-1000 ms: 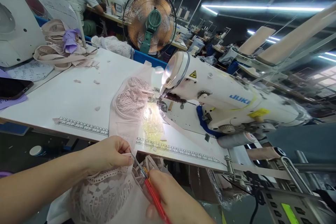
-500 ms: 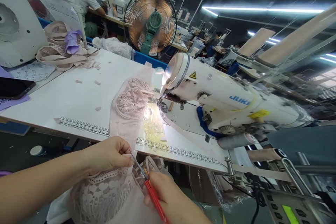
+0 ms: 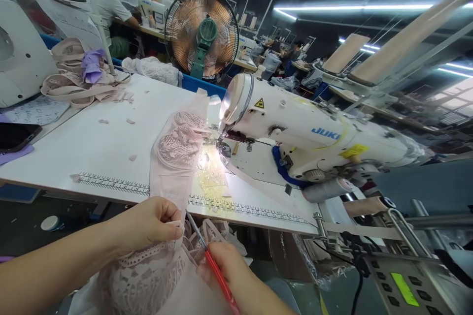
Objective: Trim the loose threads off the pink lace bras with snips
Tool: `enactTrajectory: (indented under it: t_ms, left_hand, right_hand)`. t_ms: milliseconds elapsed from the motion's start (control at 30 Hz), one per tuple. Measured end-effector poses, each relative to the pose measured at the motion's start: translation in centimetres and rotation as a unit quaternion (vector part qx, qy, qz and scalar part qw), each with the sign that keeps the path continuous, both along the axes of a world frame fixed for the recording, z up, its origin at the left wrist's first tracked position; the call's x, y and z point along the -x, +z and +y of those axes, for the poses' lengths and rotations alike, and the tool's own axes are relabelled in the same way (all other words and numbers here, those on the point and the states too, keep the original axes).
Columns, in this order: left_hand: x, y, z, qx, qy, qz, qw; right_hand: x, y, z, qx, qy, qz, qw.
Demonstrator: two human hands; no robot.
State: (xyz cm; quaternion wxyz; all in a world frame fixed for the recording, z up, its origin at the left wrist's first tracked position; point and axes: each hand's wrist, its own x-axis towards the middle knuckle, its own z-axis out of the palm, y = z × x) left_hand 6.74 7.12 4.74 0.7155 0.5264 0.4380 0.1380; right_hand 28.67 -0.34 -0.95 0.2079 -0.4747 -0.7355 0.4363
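A pale pink lace bra [image 3: 176,142] runs from the sewing machine's needle area over the table's front edge and down toward my lap. My left hand [image 3: 155,224] pinches the edge of its band between thumb and fingers, just below the table edge. In my right hand [image 3: 229,266] is a slim tool that looks like red-handled scissors [image 3: 218,273]. Their metal blades point up and left, close to the fabric edge beside my left fingertips. Whether the blades touch the cloth I cannot tell. A lace cup [image 3: 144,275] hangs under my left hand.
The white sewing machine [image 3: 281,123] has its lamp lit over the needle. A measuring tape [image 3: 111,183] runs along the front of the table [image 3: 111,147]. Fabric scraps, beige straps [image 3: 74,91] and a phone [image 3: 18,136] lie left. A fan [image 3: 202,34] and a seated person are behind.
The whole view has shifted slightly, with the machine and table now further left. The scissors' blades are a little lower beside the band; both hands keep their hold.
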Motion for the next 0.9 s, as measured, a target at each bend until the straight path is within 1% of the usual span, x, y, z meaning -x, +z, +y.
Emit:
enactTrajectory:
  t_ms: [133,233,300,433,500,633,900]
  left_hand:
    - [0.6,0.9,-0.3,-0.031,-0.02,0.021,0.999]
    - [1.1,1.6,-0.6,-0.045,-0.014,0.032,0.998]
    - [1.4,1.8,-0.9,-0.039,-0.005,0.023,0.999]
    - [1.6,2.1,-1.2,-0.025,-0.013,-0.026,0.999]
    - [1.6,2.1,-1.3,-0.014,-0.013,-0.04,0.999]
    - [1.7,2.0,-1.6,-0.012,-0.014,-0.048,0.999]
    - [1.6,2.0,-1.6,-0.013,-0.014,-0.042,0.999]
  right_hand:
    - [-0.8,2.0,0.3,-0.005,-0.034,-0.028,0.999]
    - [-1.6,3.4,0.4,0.006,-0.038,-0.072,0.997]
    - [-1.8,3.9,0.4,-0.001,-0.031,-0.093,0.995]
    - [-1.4,4.2,0.7,-0.053,0.017,-0.119,0.991]
    - [-1.0,4.2,1.0,-0.086,0.03,-0.131,0.987]
    - [-0.7,4.4,1.2,-0.129,0.046,-0.159,0.978]
    - [-0.7,4.8,0.8,-0.167,0.05,-0.178,0.968]
